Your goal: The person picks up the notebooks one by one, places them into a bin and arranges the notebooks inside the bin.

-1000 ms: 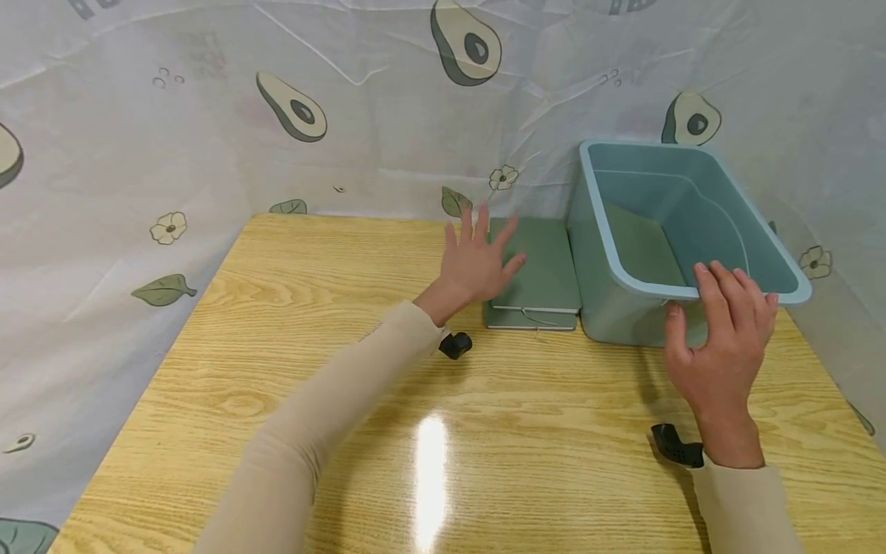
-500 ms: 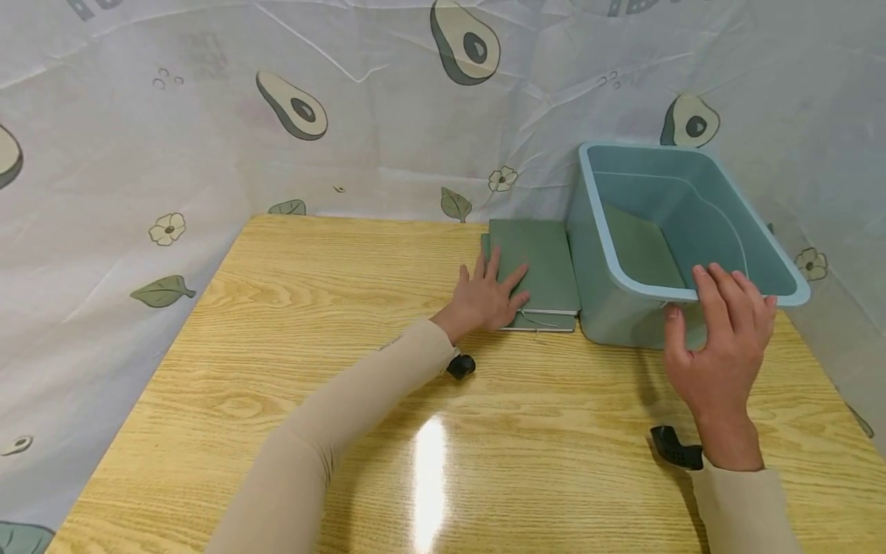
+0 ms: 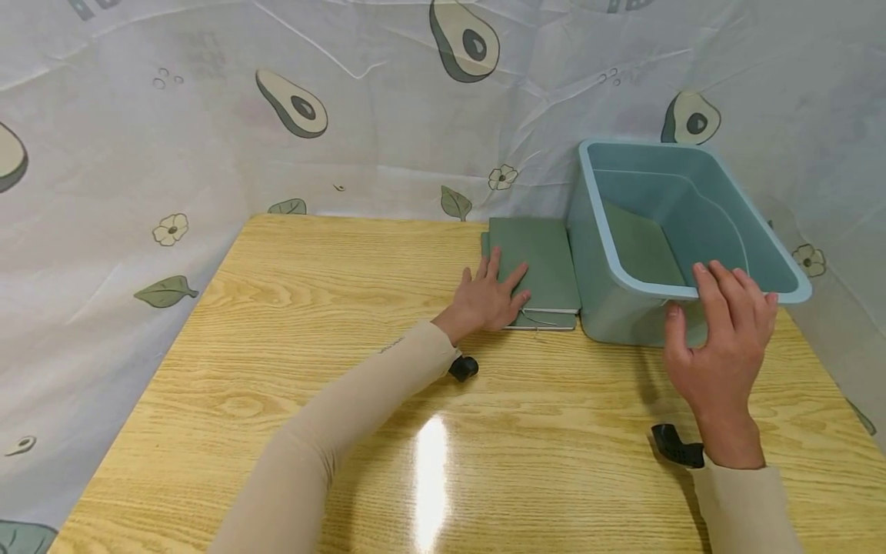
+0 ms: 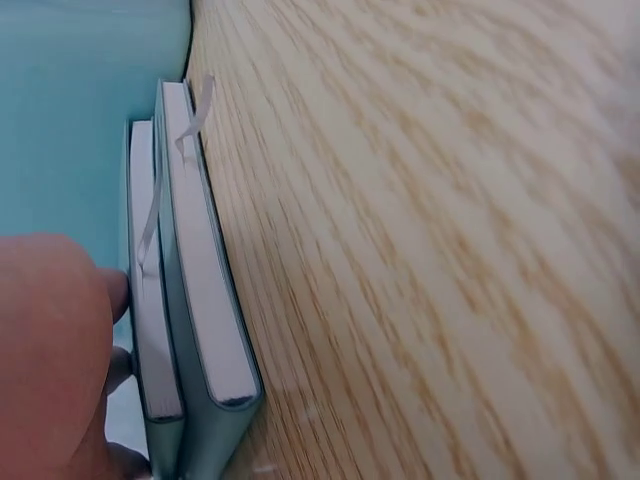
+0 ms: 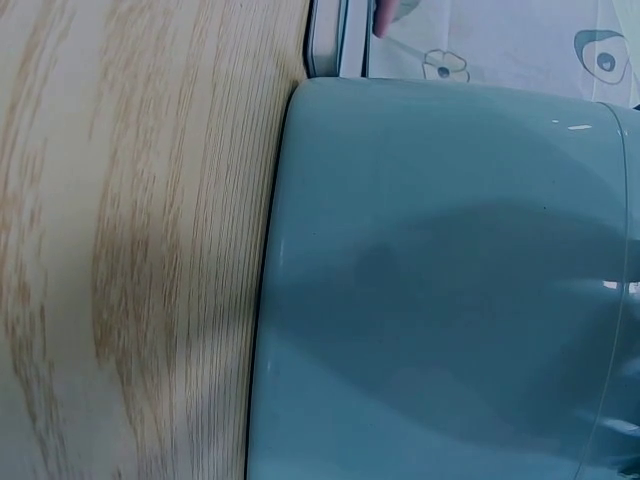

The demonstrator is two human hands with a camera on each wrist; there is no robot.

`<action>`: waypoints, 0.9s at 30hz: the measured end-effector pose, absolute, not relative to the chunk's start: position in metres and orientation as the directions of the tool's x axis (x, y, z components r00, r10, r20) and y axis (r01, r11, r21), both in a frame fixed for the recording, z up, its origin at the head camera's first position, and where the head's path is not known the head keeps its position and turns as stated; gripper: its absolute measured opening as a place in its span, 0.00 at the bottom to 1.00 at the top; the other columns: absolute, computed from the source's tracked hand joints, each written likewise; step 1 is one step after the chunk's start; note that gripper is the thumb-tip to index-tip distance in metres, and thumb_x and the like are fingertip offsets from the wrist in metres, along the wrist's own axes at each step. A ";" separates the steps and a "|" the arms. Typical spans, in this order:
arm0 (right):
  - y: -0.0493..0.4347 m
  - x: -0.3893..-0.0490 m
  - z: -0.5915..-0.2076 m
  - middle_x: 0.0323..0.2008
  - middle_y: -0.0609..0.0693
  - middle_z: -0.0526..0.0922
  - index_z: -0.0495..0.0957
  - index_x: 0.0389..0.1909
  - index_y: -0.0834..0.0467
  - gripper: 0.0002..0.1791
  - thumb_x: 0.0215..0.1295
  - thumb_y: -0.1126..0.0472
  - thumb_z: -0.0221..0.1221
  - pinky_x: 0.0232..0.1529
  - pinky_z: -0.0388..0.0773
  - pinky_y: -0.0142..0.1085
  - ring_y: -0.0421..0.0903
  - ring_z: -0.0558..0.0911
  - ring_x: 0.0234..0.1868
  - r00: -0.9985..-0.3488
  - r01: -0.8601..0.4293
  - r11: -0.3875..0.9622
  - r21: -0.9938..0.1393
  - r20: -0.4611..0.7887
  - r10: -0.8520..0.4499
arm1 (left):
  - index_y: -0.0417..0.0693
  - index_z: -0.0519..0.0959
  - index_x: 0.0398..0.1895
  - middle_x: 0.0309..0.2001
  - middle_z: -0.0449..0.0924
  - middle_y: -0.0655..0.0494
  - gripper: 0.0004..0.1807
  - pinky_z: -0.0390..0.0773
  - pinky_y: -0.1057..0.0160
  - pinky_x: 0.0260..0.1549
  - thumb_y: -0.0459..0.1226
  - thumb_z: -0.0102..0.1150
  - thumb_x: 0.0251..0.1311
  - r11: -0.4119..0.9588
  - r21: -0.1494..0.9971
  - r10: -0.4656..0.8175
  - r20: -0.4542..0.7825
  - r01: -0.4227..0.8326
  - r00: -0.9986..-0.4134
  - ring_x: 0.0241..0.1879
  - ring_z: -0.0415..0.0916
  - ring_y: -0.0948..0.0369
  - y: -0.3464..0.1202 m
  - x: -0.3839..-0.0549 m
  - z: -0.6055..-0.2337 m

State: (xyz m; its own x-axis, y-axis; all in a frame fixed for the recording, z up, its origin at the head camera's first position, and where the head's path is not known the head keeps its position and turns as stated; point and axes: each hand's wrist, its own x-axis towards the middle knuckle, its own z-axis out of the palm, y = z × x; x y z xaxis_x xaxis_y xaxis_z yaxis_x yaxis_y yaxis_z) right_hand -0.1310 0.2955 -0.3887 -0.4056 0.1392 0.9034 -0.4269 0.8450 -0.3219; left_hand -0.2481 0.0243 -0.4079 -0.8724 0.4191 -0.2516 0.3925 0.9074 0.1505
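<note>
Two green hardcover notebooks lie stacked at the back of the table; the upper notebook [image 3: 543,258] sits slightly offset on the lower notebook [image 3: 561,322]. My left hand [image 3: 482,300] rests on the upper one near its left front corner, fingers spread. In the left wrist view, the page edges of the upper notebook [image 4: 155,320] and lower notebook [image 4: 205,260] show, each with a ribbon. A blue-green plastic bin [image 3: 616,308] stands against the stack's right side. My right hand [image 3: 723,358] holds its front rim, fingers over the edge and thumb outside.
A flat green surface [image 3: 640,246] shows inside the bin; whether it is a notebook or the floor is unclear. A wood-grain table [image 3: 277,369] lies beneath everything. A white avocado-print sheet [image 3: 374,100] hangs behind. Black wrist camera mounts [image 3: 677,446] jut from both sleeves.
My left hand has come down and toward me, from reaching over the notebooks' left edge to resting on the upper notebook. My right hand and the bin stay put.
</note>
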 end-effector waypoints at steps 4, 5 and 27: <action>0.296 -0.131 -0.389 0.62 0.66 0.83 0.83 0.63 0.60 0.23 0.69 0.58 0.60 0.77 0.52 0.72 0.69 0.75 0.68 -0.412 -0.422 0.847 -0.324 0.901 0.139 | 0.71 0.38 0.88 0.88 0.23 0.44 0.35 0.45 0.40 0.85 0.61 0.23 0.84 0.908 0.179 0.414 -0.257 0.378 -0.873 0.88 0.33 0.47 0.027 -0.247 -0.407; 0.296 -0.131 -0.389 0.62 0.66 0.83 0.83 0.63 0.60 0.23 0.69 0.58 0.60 0.77 0.52 0.72 0.69 0.75 0.68 -0.412 -0.421 0.847 -0.324 0.900 0.139 | 0.71 0.38 0.88 0.88 0.23 0.44 0.35 0.45 0.40 0.85 0.61 0.24 0.84 0.909 0.189 0.412 -0.259 0.373 -0.874 0.88 0.33 0.47 0.028 -0.247 -0.407; 0.296 -0.131 -0.389 0.62 0.65 0.84 0.84 0.62 0.61 0.23 0.68 0.59 0.60 0.76 0.53 0.72 0.68 0.75 0.68 -0.398 -0.427 0.843 -0.327 0.905 0.150 | 0.61 0.45 0.89 0.89 0.35 0.57 0.36 0.39 0.45 0.86 0.58 0.33 0.85 0.263 0.957 0.417 -0.229 -0.125 -0.880 0.89 0.30 0.55 0.013 -0.264 -0.389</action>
